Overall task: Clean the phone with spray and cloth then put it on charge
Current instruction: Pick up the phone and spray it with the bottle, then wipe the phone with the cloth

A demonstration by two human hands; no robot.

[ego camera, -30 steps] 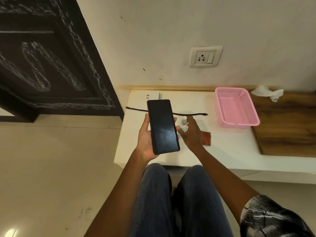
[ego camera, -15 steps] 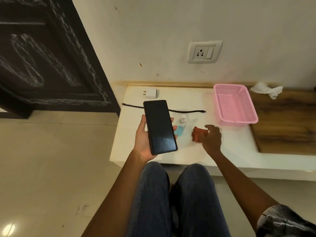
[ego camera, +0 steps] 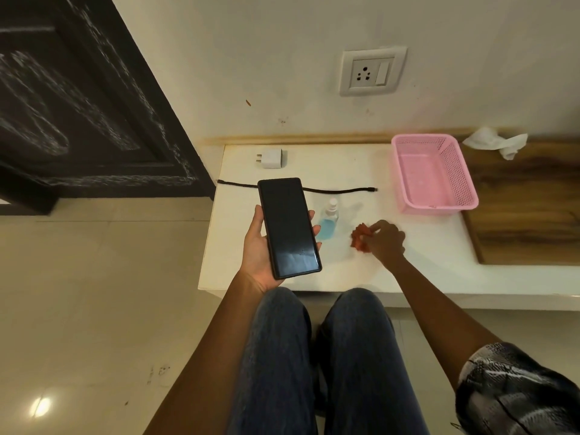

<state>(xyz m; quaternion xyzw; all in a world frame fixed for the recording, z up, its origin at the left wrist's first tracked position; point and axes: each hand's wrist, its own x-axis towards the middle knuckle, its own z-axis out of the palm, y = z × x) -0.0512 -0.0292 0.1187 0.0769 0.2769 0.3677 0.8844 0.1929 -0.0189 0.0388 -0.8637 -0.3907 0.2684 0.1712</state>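
My left hand [ego camera: 257, 246] holds a black phone [ego camera: 288, 227], screen up, above the left end of the white counter [ego camera: 423, 268]. Just right of it a small spray bottle [ego camera: 329, 220] with blue liquid stands upright on the counter. My right hand [ego camera: 384, 238] is closed on a bunched red cloth [ego camera: 359, 238] that rests on the counter right of the bottle. A black charging cable [ego camera: 339, 191] lies stretched out behind the phone and bottle. A white charger plug [ego camera: 272, 158] lies near the wall. The wall socket [ego camera: 372, 72] is above.
An empty pink basket [ego camera: 439, 202] sits at the back right of the counter. A crumpled white tissue [ego camera: 496, 144] lies on the wooden surface [ego camera: 533, 221] beyond it. A dark door [ego camera: 78, 105] stands at left. My knees are below the counter edge.
My right hand left the spray bottle standing, moved right to the red cloth and gathered it into a bunch. The left hand still holds the phone.
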